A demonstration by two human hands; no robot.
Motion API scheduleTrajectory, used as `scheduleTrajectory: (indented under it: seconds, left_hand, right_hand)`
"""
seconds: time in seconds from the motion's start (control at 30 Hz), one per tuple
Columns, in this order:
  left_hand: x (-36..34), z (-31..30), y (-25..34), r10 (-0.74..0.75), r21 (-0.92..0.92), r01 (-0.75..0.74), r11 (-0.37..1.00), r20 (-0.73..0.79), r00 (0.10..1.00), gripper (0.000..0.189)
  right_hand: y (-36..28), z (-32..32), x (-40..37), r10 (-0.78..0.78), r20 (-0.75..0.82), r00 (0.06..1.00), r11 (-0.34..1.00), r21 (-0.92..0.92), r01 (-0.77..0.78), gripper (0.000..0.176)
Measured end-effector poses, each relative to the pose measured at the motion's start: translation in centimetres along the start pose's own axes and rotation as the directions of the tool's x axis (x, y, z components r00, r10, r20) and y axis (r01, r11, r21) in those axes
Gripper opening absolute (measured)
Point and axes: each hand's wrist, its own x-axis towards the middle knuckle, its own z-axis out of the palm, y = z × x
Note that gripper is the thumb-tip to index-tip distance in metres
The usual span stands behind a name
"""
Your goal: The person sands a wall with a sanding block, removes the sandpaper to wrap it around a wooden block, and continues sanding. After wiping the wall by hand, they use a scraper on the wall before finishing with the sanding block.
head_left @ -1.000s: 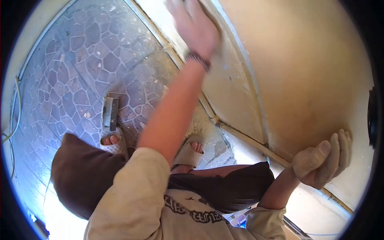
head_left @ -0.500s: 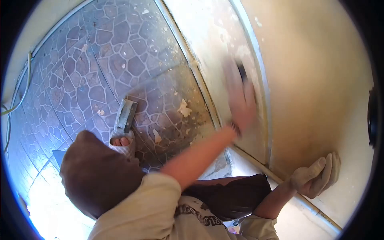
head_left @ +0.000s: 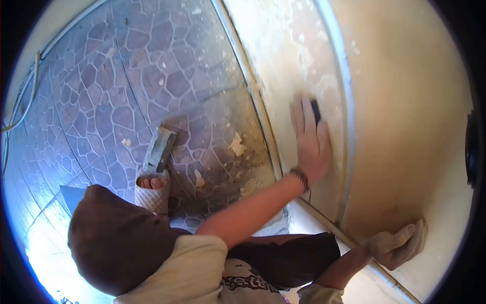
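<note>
My left hand [head_left: 313, 147], with a dark bracelet at the wrist, presses flat to the patchy pale wall strip [head_left: 324, 66]. Under its fingers lies a small black flat piece [head_left: 316, 110]; only its edge shows, most of it being hidden by the hand, and I cannot tell its exact kind. Lower right, my right hand [head_left: 400, 245] is dusty and cupped, its fingers loosely bent and nothing in them. The fingertips of that hand are right at the yellowish wall panel [head_left: 400, 126].
A grey block-like tool [head_left: 161, 149] lies on the stone-patterned floor [head_left: 111, 96], just beyond my sandalled foot [head_left: 152, 190]. Flakes of paint [head_left: 237, 145] are scattered near the wall's base. A cable [head_left: 35, 96] runs along the left. My dark-covered knees [head_left: 121, 238] are bent.
My left hand has slid down the wall a little, with the black piece under it. My right hand has lowered slightly, still cupped by the panel.
</note>
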Motion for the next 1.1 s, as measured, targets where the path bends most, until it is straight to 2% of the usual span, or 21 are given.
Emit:
scheduleTrajectory:
  seconds: [0.03,0.1,0.17,0.2,0.3,0.4,0.43,0.47,0.57,0.63,0.7,0.8,0.83,0.87,0.93,0.97,1.03,1.1]
  left_hand:
    - [1.7,-0.3,-0.2,0.006,0.009,-0.006,1.000,-0.014,1.000,0.056]
    - [9.9,-0.4,-0.9,0.025,-0.032,-0.028,0.999,-0.090,0.996,0.057]
    - [13.2,-1.0,-1.4,-0.074,-0.017,0.073,0.997,-0.022,0.997,0.057]
    - [12.3,-1.0,-0.8,-0.094,-0.033,0.093,0.995,-0.033,0.995,0.057]
    - [3.6,0.4,0.8,-0.011,0.060,0.014,0.998,-0.055,0.998,0.057]
    - [2.4,0.7,1.0,0.011,0.010,-0.010,1.000,-0.041,0.999,0.057]
    - [5.3,0.5,0.3,0.043,0.052,-0.040,0.998,-0.065,0.997,0.056]
    - [8.9,0.0,-0.3,0.046,-0.013,-0.047,0.999,-0.105,0.993,0.056]
    - [15.6,-2.3,0.6,-0.195,-0.212,0.204,0.956,0.063,0.979,0.050]
    - [9.4,-0.6,0.5,-0.124,-0.085,0.123,0.989,-0.011,0.992,0.055]
    - [2.0,0.9,0.5,0.005,0.081,0.000,0.997,-0.060,0.998,0.056]
    - [3.6,0.5,0.5,-0.016,0.028,0.017,0.999,-0.041,0.999,0.057]
    - [7.1,0.5,-0.2,0.023,0.056,-0.015,0.998,-0.144,0.989,0.054]
    - [11.2,-0.5,-1.3,-0.018,-0.054,0.015,0.998,-0.059,0.998,0.056]
    - [12.9,-3.1,2.6,-0.013,-0.031,0.012,0.999,-0.018,1.000,0.052]
    - [13.0,-1.7,1.5,-0.066,-0.074,0.061,0.995,-0.062,0.996,0.050]
    - [6.3,0.2,0.9,-0.036,0.016,0.037,0.999,-0.067,0.997,0.056]
    - [3.9,-0.2,1.3,0.009,0.083,-0.007,0.997,-0.025,1.000,0.058]
  right_hand:
    - [0.2,-0.4,-0.2,-0.028,0.009,1.000,0.999,0.043,0.028,0.010]
    - [0.9,-0.1,-0.5,-0.074,-0.005,0.997,0.990,0.121,0.074,0.010]
    - [2.0,-0.2,-0.9,-0.140,0.029,0.990,0.986,0.098,0.136,0.010]
    - [2.0,-0.3,-0.7,-0.151,0.033,0.988,0.986,0.077,0.148,0.010]
    - [1.2,-0.1,-0.2,-0.131,0.017,0.991,0.991,0.018,0.131,0.011]
    - [0.4,0.4,-0.4,-0.034,-0.042,0.999,0.998,0.042,0.036,0.011]
    - [0.8,0.3,-0.5,-0.066,-0.042,0.997,0.994,0.084,0.070,0.011]
    - [1.5,0.5,-0.7,-0.092,-0.050,0.994,0.988,0.120,0.098,0.011]
    - [1.7,0.3,-0.8,-0.178,0.018,0.984,0.983,0.048,0.177,0.014]
    - [1.5,-0.2,-0.4,-0.183,0.048,0.982,0.983,0.009,0.183,0.014]
    - [1.3,0.1,-0.4,-0.150,0.007,0.989,0.988,0.049,0.149,0.011]
    - [1.3,0.6,-0.4,-0.120,-0.056,0.991,0.982,0.140,0.127,0.011]
    - [1.2,0.5,-0.5,-0.124,-0.030,0.992,0.986,0.106,0.126,0.011]
    - [1.1,0.4,-0.6,-0.127,-0.004,0.992,0.989,0.071,0.127,0.012]
    - [1.0,0.1,-0.7,-0.123,0.052,0.991,0.992,0.007,0.123,0.013]
    - [1.2,0.0,-0.6,-0.128,0.050,0.991,0.992,0.008,0.128,0.011]
    - [1.6,-0.3,-0.5,-0.138,0.045,0.989,0.990,0.009,0.138,0.009]
    - [1.5,0.1,-0.4,-0.121,0.006,0.993,0.991,0.056,0.121,0.009]
